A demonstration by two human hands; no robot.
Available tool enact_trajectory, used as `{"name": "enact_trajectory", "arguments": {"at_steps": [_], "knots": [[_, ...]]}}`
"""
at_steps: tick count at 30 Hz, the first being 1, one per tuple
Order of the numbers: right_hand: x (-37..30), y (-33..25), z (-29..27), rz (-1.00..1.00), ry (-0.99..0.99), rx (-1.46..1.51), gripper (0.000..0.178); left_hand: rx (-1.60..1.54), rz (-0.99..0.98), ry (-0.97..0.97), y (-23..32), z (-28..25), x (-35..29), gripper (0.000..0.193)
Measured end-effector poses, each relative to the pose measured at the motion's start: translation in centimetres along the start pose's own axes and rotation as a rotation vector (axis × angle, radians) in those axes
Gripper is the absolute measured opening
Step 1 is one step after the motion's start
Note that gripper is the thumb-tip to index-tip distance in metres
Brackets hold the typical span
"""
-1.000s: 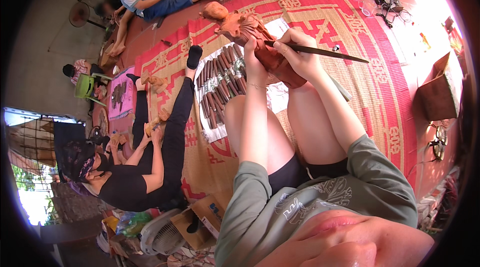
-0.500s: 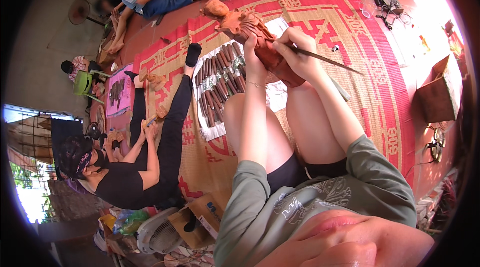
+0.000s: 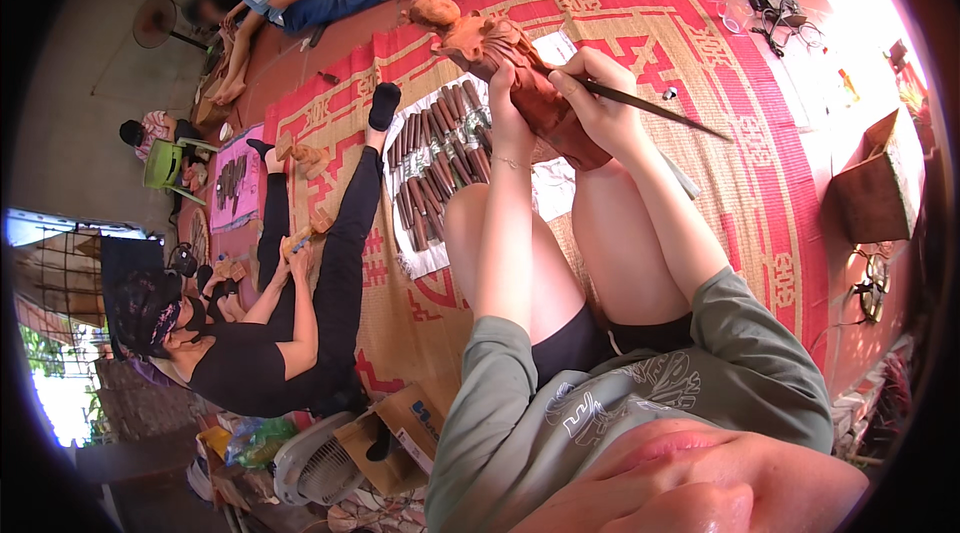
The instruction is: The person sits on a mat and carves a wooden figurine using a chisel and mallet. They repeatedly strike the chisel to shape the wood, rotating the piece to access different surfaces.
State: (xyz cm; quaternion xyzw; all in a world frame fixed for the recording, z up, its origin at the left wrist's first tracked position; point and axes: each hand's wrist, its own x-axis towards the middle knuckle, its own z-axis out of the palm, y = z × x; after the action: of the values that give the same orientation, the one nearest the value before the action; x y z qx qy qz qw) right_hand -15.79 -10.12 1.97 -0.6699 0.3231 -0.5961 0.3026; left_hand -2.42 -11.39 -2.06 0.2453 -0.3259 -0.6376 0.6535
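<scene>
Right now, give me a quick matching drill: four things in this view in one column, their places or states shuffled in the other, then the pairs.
1. left hand
2. right hand
3. row of chisels
4. cardboard box

a. laid out on the mat
b. grips the thin carving tool
c. steadies the reddish wooden figure
d. at the mat's right edge

Pairs: 1-c, 2-b, 3-a, 4-d

Bright daylight is cast from the upper right, where the woven mat [image 3: 700,43] is washed out by glare. Straight edges are bent by fisheye distortion, and a dark vignette rings the frame. Focus is held centrally.
</scene>
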Motion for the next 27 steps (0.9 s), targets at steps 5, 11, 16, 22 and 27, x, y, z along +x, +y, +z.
{"name": "enact_trajectory", "arguments": {"at_steps": [5,11,16,22,27], "knots": [[0.0,-0.2,-0.3,-0.088,-0.07,-0.128,0.016,-0.027,0.058,0.027,-0.2,0.6,0.0,0.061],[0.1,0.1,0.3,0.013,0.013,-0.002,0.015,-0.044,0.03,0.043,-0.4,-0.2,0.3,0.061],[0.3,0.5,-0.4,-0.005,-0.109,-0.002,0.013,-0.063,-0.004,-0.068,0.0,-0.2,0.1,0.063],[0.3,0.9,0.3,-0.014,0.011,0.034,0.009,-0.022,0.043,0.063,-0.2,0.5,0.2,0.062],[0.2,0.8,-0.4,0.115,-0.079,0.138,0.01,-0.036,-0.031,-0.025,0.2,0.0,-0.1,0.062]]}}
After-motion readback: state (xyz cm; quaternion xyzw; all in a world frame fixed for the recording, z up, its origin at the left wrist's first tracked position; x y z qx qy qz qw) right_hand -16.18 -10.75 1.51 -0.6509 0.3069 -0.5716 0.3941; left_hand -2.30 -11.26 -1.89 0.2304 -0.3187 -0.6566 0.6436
